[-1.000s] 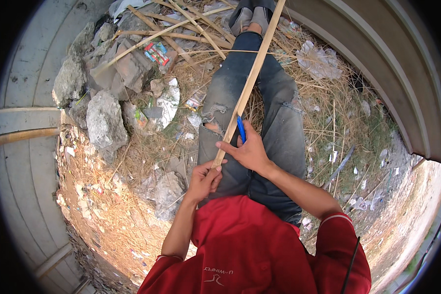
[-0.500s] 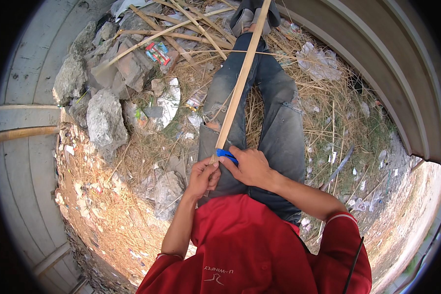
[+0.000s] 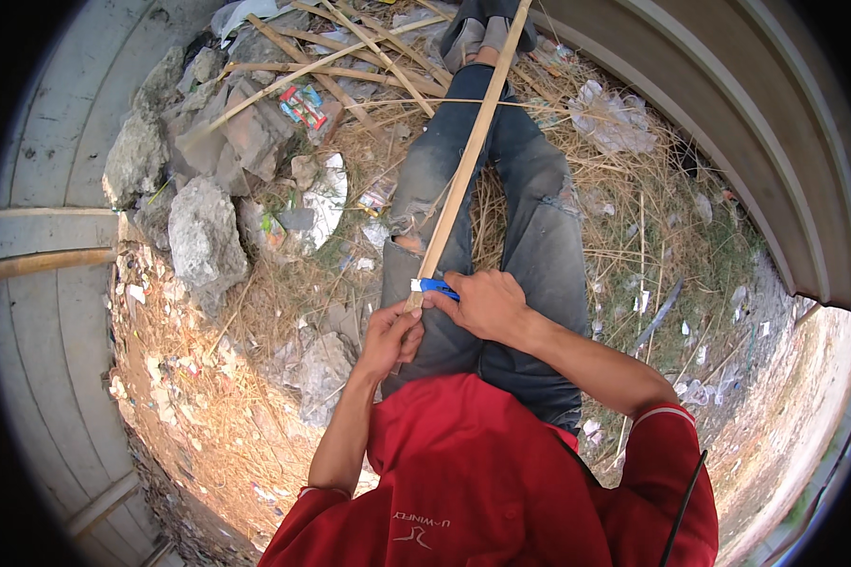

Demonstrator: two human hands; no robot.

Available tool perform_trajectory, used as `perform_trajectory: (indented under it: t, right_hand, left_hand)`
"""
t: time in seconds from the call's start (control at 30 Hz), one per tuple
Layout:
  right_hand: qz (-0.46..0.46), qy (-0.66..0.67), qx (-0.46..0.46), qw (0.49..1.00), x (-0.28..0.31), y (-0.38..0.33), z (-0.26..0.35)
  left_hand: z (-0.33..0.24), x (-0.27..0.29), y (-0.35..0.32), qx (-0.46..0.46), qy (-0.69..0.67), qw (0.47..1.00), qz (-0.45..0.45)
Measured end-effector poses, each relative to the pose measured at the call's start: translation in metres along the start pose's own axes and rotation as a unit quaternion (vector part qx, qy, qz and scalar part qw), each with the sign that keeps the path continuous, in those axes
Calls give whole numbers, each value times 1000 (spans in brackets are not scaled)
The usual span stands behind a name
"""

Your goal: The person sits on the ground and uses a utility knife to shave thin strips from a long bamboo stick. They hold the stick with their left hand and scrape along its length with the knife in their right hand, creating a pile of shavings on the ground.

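Note:
A long, pale bamboo strip [image 3: 463, 175] runs from my lap up between my shins and past my feet. Its near end is pinched between the thumb and fingers of my left hand [image 3: 390, 338]. My right hand [image 3: 487, 304] is closed round a blue utility knife [image 3: 436, 286], which lies across the strip just above my left fingertips. A small whitish tip shows at the knife's left end; how deep it sits in the strip cannot be made out. Beneath the strip are my legs in worn dark jeans [image 3: 539, 274], stretched out ahead.
More bamboo strips [image 3: 336, 68] lie crossed at the far left. Broken concrete lumps [image 3: 204, 231] stand left of my legs, with dry straw and litter around. A curved blade-like piece [image 3: 659, 317] lies at right. Ribbed metal sheeting [image 3: 728, 123] rises at the far right, grey panels [image 3: 52, 161] at left.
The knife has turned and slid slightly left, now lying across the strip with its tip at the left edge. My right hand has shifted slightly with it; my left hand keeps its pinch.

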State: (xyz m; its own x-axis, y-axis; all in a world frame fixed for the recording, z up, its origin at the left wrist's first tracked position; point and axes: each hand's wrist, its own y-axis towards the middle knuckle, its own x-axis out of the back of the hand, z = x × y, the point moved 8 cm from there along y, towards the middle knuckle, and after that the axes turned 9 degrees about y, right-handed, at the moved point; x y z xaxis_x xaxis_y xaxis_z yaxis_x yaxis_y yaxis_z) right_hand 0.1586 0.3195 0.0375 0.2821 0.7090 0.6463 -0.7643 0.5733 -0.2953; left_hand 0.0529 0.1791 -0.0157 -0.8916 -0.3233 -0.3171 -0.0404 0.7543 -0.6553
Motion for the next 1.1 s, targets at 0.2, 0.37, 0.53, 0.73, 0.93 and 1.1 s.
perform_trajectory:
  t: [0.2,0.37,0.53,0.73,0.93,1.1]
  right_hand:
    - [-301,48,-152,940,153,23,-135]
    - [-169,64,-68,981,132,-1,-55]
    - [22,92,-24,995,28,-24,4]
    - [56,93,1,994,-14,-23,11]
    - [13,15,18,1000,-5,-19,12]
    - [-205,-62,-63,975,68,25,-53]
  left_hand:
    - [21,6,-31,21,43,998,47]
    - [10,0,-10,12,-6,999,29]
    - [4,-2,-7,6,-10,1000,13]
    - [9,3,-5,-6,4,1000,10]
    - [10,4,-4,-4,30,1000,-1]
    - [18,2,-25,32,30,999,12]
